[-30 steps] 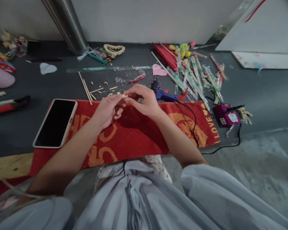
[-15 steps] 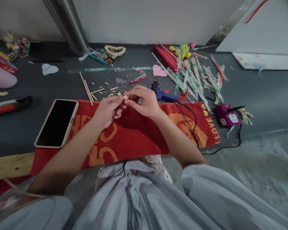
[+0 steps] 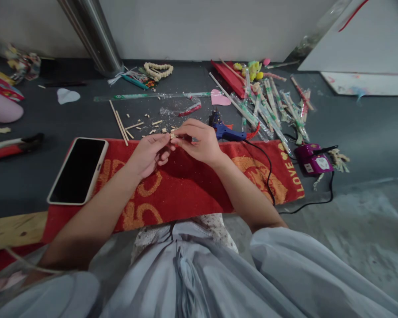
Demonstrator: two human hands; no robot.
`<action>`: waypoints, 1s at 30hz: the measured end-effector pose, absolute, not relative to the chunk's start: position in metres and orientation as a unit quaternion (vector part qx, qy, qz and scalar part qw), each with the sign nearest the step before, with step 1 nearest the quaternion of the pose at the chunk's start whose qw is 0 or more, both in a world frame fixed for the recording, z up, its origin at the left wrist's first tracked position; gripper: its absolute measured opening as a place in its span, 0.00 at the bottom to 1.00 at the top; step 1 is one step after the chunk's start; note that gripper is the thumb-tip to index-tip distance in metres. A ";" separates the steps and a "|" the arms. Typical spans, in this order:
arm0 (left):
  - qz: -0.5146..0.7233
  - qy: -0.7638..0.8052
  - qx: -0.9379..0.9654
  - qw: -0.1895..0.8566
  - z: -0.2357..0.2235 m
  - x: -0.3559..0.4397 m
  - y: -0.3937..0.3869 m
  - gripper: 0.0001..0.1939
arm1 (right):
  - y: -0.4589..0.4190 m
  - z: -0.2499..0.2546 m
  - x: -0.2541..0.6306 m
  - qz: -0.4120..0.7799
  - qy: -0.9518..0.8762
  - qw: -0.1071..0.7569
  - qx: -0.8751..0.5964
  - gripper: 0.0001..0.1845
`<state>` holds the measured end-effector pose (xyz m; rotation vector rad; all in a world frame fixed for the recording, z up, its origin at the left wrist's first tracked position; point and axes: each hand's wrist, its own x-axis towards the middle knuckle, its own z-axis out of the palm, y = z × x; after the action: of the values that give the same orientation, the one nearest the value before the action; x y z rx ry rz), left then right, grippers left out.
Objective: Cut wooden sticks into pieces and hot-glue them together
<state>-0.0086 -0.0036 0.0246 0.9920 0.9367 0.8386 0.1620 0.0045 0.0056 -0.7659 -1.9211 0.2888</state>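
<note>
Between the fingertips of both hands is a small pale wooden piece (image 3: 173,136), partly covered by the fingers. My left hand (image 3: 149,154) pinches it from the left, thumb on top and the other fingers curled beneath. From the right, my right hand (image 3: 200,142) grips it between thumb and forefinger. Both hands are over the red towel (image 3: 192,190). Just beyond the fingertips, several short cut bits of wooden stick (image 3: 157,122) lie scattered on the dark table. A blue glue gun (image 3: 230,132) rests right of my right hand.
Longer wooden sticks (image 3: 119,123) lie left of the scraps. A phone (image 3: 78,171) sits on the towel's left end, with pliers (image 3: 15,145) farther left. Wrapped chopsticks (image 3: 272,104) are heaped at the back right. A purple device (image 3: 314,159) stands right. A heart-shaped stick frame (image 3: 158,70) lies behind.
The right fingertips have shifted very slightly over the small wooden piece, covering a little more of it. Otherwise both hands hold nearly the same place.
</note>
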 end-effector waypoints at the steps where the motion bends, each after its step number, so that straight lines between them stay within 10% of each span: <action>1: 0.376 0.419 0.443 0.698 0.025 -0.009 -0.003 0.17 | 0.005 0.005 0.162 0.118 -0.797 0.498 -0.320 0.13; 30: 0.424 0.445 0.452 0.646 0.017 -0.009 -0.002 0.17 | 0.002 0.010 0.164 0.158 -0.790 0.481 -0.346 0.06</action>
<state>-0.0092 -0.0019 0.0174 1.0288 1.0125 0.9647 0.1639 0.0025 0.0100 -0.8433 -1.9273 0.3847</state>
